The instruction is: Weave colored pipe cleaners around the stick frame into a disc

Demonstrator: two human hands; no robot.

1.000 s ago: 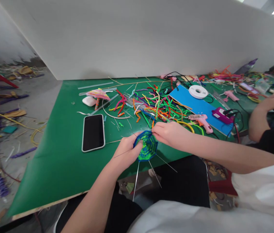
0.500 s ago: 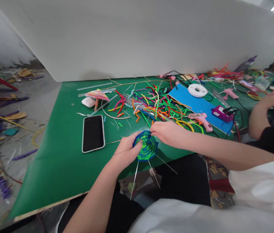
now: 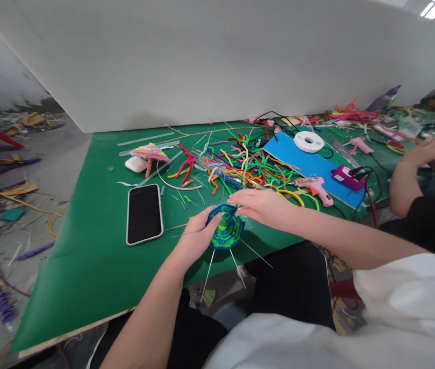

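My left hand [image 3: 196, 230] is closed on a small round piece woven from blue and green pipe cleaners [image 3: 227, 233], its thumb lying on the front face. Thin metal spokes [image 3: 209, 274] stick out around the rim, several of them pointing down toward my lap. At the upper right of the rim is my right hand [image 3: 258, 205], its forefinger and thumb apart and the fingertips close to the blue edge. Whether those fingertips touch the edge I cannot make out.
Beyond my hands lies a heap of colourful pipe cleaners [image 3: 248, 161]. A phone [image 3: 144, 214] and a small pink-yellow umbrella [image 3: 149, 152] are on the left. Rightward are a pink glue gun [image 3: 315, 187], a white spool [image 3: 309, 141], a purple power block [image 3: 348, 178] and another person's hand [image 3: 431, 148].
My right hand's fingers have gone from pinching at the rim to being spread apart. The woven piece has tilted slightly in my left hand, and the whole view has shifted a little.
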